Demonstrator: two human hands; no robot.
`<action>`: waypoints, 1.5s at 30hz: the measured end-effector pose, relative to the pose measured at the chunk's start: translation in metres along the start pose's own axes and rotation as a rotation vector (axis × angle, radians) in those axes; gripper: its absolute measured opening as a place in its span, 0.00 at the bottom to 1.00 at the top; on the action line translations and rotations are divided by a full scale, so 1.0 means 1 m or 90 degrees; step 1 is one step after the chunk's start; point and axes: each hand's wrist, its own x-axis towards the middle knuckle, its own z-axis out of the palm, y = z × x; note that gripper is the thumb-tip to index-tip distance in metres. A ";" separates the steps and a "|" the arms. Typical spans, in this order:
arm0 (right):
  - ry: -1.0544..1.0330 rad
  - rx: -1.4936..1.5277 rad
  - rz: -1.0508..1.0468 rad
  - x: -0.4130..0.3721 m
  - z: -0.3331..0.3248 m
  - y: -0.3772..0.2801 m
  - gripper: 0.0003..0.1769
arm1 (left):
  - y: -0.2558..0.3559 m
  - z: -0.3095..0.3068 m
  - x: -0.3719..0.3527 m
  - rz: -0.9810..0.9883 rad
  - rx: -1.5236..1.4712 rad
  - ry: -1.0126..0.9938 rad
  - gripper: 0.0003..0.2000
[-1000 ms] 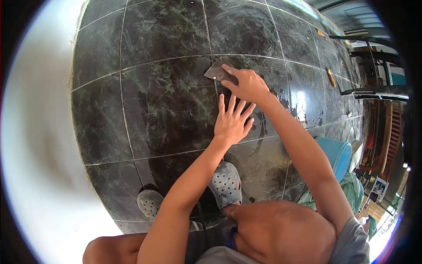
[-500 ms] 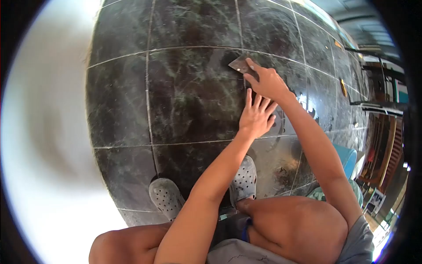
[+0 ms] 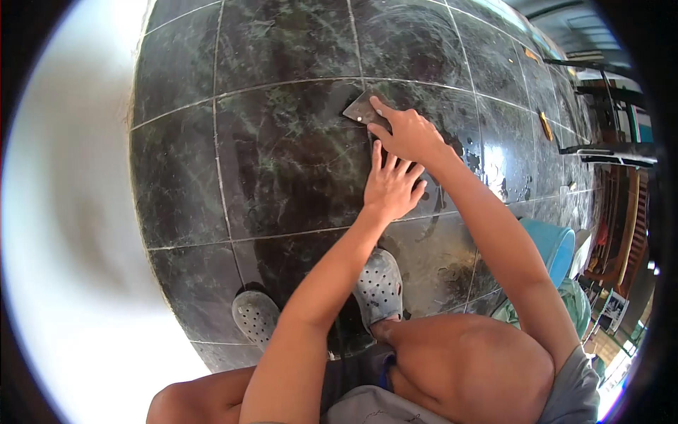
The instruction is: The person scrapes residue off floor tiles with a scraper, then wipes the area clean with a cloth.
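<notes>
Dark green marbled floor tiles [image 3: 296, 162] with pale grout lines lie under both hands. My right hand [image 3: 409, 134] is closed around a flat metal scraper [image 3: 361, 107], whose straight edge rests on the tile close to a grout junction. A small round pale spot shows on the scraper near my thumb; its far end is hidden by my palm. Just below, my left hand [image 3: 394, 185] lies flat on the floor, fingers spread, holding nothing. Its fingertips point toward my right hand.
Grey clogs [image 3: 380, 286] are on my feet. A blue bucket [image 3: 558, 247] lies at the right beside green fabric [image 3: 575, 304]. Wet patches [image 3: 494, 173] shine right of my hands. A yellowish piece [image 3: 546, 126] and dark furniture legs [image 3: 607, 152] stand farther right. A white wall [image 3: 70, 177] borders the left.
The whole view has shifted, so the floor and hands appear farther left and more of the bucket shows. Against the tiles, the scraper and both hands have barely moved.
</notes>
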 end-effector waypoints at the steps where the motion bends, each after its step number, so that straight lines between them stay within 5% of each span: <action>1: 0.034 -0.008 -0.027 0.002 -0.001 0.015 0.36 | 0.000 -0.003 0.000 -0.003 -0.007 -0.025 0.27; 4: 0.159 -0.026 -0.135 0.011 -0.045 0.064 0.34 | -0.041 -0.013 0.012 0.161 0.023 -0.004 0.29; 8: 0.076 0.054 -0.046 -0.036 -0.112 0.094 0.32 | -0.134 -0.042 0.062 0.080 0.283 0.003 0.28; 10: 0.032 0.054 0.035 -0.068 -0.110 0.107 0.31 | -0.161 -0.084 0.078 0.184 0.430 -0.264 0.33; 12: 0.165 0.132 -0.124 -0.089 -0.055 0.143 0.31 | -0.141 -0.157 0.091 0.147 0.459 -0.535 0.35; 16: 0.064 0.255 0.001 -0.122 0.033 0.132 0.32 | -0.129 -0.251 0.084 0.093 0.571 -0.937 0.30; 20: 0.145 0.256 0.252 -0.134 0.054 0.090 0.31 | -0.134 -0.302 0.051 -0.078 0.492 -0.963 0.28; 24: 0.129 0.151 0.236 -0.153 0.055 0.097 0.30 | -0.158 -0.259 0.066 0.002 0.313 -0.790 0.27; 26: 0.108 0.150 0.242 -0.177 0.056 0.098 0.31 | -0.174 -0.216 0.080 0.118 0.100 -0.523 0.25; 28: 0.084 0.163 0.268 -0.202 0.056 0.091 0.31 | -0.122 -0.197 0.084 -0.087 -0.075 -0.323 0.26; 30: 0.128 0.232 0.277 -0.218 0.057 0.081 0.31 | -0.124 -0.141 0.064 -0.049 -0.120 -0.049 0.27; 32: 0.124 0.281 0.291 -0.221 0.046 0.065 0.31 | -0.125 -0.105 0.048 0.014 0.092 -0.132 0.30; 38: 0.042 0.326 0.328 -0.162 -0.003 0.025 0.35 | -0.152 -0.078 0.054 0.084 0.148 -0.052 0.30; 45: 0.256 0.288 0.158 -0.071 0.045 0.024 0.43 | -0.166 -0.072 0.081 0.111 0.133 -0.018 0.29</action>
